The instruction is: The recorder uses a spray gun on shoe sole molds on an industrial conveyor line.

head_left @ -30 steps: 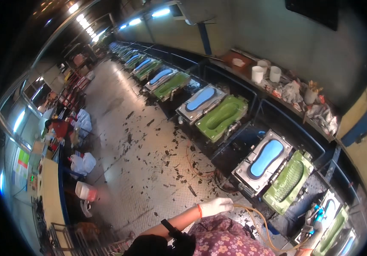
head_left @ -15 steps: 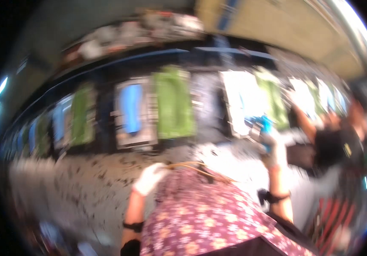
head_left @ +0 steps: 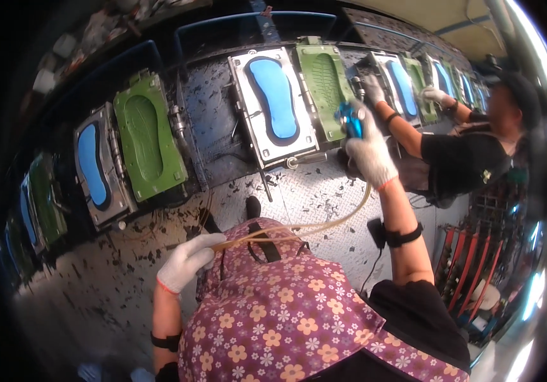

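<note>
My right hand (head_left: 372, 156), in a white glove, grips a blue spray gun (head_left: 351, 119). The gun is raised beside the green mould half (head_left: 325, 89), whose hollow is sole-shaped and ribbed. Hinged to that half lies a silver mould half (head_left: 306, 141) with a blue sole (head_left: 274, 99) edged in black. From the gun a thin yellowish hose (head_left: 343, 215) curves down across my flowered apron (head_left: 286, 312). My gloved left hand (head_left: 187, 262) is closed around a doubled part of this hose, at waist height. The gun's trigger is hidden by my fingers.
More open moulds, such as a green one (head_left: 149, 137) with a blue-soled half (head_left: 92, 165), line the curved bench. At right another person (head_left: 464, 156) reaches over the moulds with gloved hands. Black scraps litter the metal floor (head_left: 324, 239). A red-barred rack (head_left: 470, 274) stands at lower right.
The view has swung to the right and steadied from a blur, so the moulds sit differently in it. Both hands still hold the gun and the hose.
</note>
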`<state>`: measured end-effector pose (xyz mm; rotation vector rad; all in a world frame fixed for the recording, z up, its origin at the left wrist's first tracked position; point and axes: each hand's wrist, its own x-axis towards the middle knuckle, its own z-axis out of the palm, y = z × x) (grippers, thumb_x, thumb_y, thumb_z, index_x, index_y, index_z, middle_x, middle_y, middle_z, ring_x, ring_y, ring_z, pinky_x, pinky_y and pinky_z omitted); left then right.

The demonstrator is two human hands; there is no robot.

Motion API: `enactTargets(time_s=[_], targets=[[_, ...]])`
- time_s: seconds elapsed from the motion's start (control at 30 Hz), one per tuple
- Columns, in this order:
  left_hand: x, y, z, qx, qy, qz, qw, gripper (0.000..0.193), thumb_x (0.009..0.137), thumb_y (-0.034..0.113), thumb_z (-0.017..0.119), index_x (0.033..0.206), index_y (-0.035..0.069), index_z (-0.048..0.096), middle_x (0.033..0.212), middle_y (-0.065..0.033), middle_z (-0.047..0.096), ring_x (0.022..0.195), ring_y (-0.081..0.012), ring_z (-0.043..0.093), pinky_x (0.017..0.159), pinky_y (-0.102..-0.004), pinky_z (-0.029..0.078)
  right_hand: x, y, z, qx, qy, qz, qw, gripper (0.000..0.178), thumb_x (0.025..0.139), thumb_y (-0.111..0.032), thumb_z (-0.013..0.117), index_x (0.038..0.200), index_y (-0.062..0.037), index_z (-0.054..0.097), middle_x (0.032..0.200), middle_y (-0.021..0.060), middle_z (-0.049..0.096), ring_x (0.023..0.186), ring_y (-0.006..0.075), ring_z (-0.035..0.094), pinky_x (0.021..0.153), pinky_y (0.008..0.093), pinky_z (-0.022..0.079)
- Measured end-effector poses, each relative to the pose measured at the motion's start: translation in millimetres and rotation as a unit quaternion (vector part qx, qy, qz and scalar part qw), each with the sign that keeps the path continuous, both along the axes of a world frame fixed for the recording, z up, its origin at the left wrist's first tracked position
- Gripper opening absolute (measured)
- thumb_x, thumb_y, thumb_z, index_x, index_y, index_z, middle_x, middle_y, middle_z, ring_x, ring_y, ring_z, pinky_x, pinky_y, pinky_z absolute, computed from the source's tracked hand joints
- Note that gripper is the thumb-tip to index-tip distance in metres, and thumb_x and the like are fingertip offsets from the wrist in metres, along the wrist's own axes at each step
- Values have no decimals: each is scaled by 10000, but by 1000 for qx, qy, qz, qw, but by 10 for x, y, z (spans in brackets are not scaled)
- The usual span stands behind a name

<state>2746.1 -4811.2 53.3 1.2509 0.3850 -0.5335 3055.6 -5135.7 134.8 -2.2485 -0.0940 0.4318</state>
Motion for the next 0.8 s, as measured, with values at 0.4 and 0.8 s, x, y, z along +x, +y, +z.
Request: enactTargets(time_s=[0.4,0.8], targets=[[815,-1204,574,-82,46,90,991,508,1064,90,562,1562,-1,598,952,-35,707,796,-95,600,697,-255,479,2458,413,75,-119,-321,226,912,614,996,-194,612,1580,-60,479,1293,248,710,1145,329,693,969,436,562],[909,-1769,484,-85,35,150,984,453,1035,92,577,1459,-27,679,961,-39,730,846,-116,650,751,-267,509,1881,-1219,278,-177,62,83,979,790,864,-23,569,1629,-216,512,944,105,693,628,189,663,469,295,508]])
